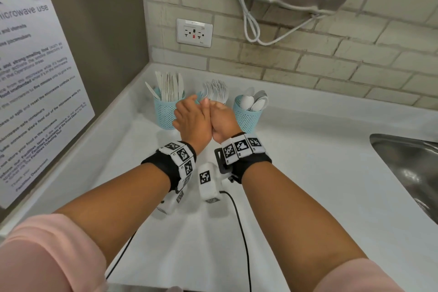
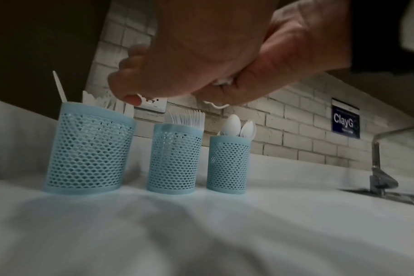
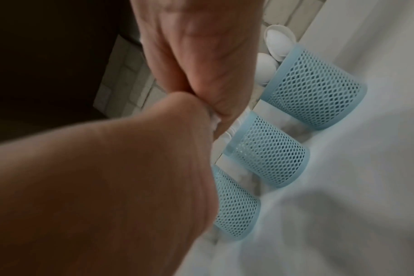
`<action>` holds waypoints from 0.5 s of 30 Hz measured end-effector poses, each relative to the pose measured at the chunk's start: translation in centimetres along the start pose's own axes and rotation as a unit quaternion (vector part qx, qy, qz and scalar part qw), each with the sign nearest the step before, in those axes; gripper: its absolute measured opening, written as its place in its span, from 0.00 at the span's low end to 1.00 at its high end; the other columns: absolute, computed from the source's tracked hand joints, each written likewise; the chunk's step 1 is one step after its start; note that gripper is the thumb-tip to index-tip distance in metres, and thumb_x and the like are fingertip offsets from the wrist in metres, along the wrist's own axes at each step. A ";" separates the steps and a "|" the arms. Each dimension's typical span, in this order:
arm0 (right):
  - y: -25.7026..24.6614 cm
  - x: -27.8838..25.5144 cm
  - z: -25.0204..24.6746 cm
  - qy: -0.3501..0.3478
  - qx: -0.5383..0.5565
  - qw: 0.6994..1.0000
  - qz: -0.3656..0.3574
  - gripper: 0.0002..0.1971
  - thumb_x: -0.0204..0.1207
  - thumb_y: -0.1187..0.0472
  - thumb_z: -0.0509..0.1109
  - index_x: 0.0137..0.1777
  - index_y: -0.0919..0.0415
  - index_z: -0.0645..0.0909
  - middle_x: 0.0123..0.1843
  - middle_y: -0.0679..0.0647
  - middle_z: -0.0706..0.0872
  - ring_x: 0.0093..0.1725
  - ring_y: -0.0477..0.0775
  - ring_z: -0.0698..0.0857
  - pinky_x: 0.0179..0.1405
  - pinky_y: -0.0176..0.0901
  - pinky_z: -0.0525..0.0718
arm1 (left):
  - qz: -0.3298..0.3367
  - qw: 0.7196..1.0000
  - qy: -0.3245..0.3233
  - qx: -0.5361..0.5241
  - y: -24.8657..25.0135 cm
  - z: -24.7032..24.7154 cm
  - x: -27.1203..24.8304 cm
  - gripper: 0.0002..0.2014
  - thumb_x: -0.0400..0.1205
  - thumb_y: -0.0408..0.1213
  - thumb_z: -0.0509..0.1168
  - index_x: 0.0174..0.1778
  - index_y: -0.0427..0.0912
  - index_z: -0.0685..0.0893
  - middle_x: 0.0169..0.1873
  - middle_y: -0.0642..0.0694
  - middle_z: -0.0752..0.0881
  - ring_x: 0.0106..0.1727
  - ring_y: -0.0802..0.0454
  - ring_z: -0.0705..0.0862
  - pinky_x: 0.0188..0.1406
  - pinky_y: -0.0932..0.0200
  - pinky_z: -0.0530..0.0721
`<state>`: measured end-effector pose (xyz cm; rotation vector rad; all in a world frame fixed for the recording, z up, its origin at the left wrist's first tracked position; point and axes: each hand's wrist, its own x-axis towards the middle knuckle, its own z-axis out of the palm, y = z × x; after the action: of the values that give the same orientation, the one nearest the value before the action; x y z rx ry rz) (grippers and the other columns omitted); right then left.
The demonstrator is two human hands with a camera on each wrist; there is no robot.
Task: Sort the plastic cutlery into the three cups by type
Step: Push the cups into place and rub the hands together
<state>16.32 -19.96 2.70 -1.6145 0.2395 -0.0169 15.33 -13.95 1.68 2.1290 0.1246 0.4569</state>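
A: How many cups; what is in each?

B: Three blue mesh cups on the white counter (image 1: 308, 173), in a row near the tiled wall; the left cup (image 2: 90, 149) holds knives (image 1: 169, 86), too tightly packed to count; the middle cup (image 2: 175, 158) holds forks (image 2: 189, 117), also too many to count; the right cup (image 2: 228, 164) holds spoons (image 2: 239, 127), of which about four bowls show from the head view.

A: What can't you make out?

B: From the head view the middle cup is almost wholly hidden behind the hands; only the fork tines rise above them; the right wrist view is blurred, and the left cup there is half cut off by a hand; the sink (image 1: 407, 173) runs off the right edge.

A: And the hands?

B: Two hands, both forearms reaching forward, pressed side by side just in front of the middle cup; the left hand (image 1: 192, 121) has its fingers extended toward the forks; the right hand (image 1: 224, 121) is curled into a fist; both wrist views show a scrap of something white pinched in its fingers, too small to name; whether the left hand grips anything, I cannot tell.
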 end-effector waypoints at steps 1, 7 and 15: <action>-0.2 -0.4 -0.1 0.017 0.000 1.000 -0.007 0.13 0.81 0.54 0.65 0.37 0.59 0.81 0.35 0.61 0.86 0.38 0.64 0.83 0.43 0.52 0.81 | 0.028 0.999 0.010 0.021 -0.2 -0.1 -0.1 0.22 0.87 0.51 0.49 0.70 0.41 0.69 0.68 0.41 0.70 0.69 0.44 0.69 0.66 0.48 0.65; -0.6 -1.0 0.2 0.094 -0.031 0.995 -0.021 0.38 0.84 0.38 0.42 0.32 0.68 0.79 0.37 0.68 0.86 0.40 0.63 0.85 0.49 0.49 0.82 | 0.048 0.988 -0.096 -0.115 -0.4 -0.2 -1.3 0.22 0.87 0.52 0.46 0.64 0.39 0.72 0.54 0.44 0.82 0.55 0.44 0.83 0.53 0.51 0.79; -0.9 -1.2 0.8 -0.030 0.159 0.986 0.050 0.39 0.76 0.26 0.44 0.29 0.61 0.78 0.30 0.60 0.81 0.33 0.53 0.85 0.38 0.41 0.82 | -0.090 0.947 -0.146 -0.270 1.2 -1.6 -1.2 0.31 0.86 0.59 0.39 0.38 0.48 0.84 0.37 0.49 0.87 0.45 0.53 0.86 0.50 0.56 0.82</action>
<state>15.41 -18.93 3.69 -1.2818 0.2579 0.0684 13.49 -13.73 3.10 1.6019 0.0183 0.0479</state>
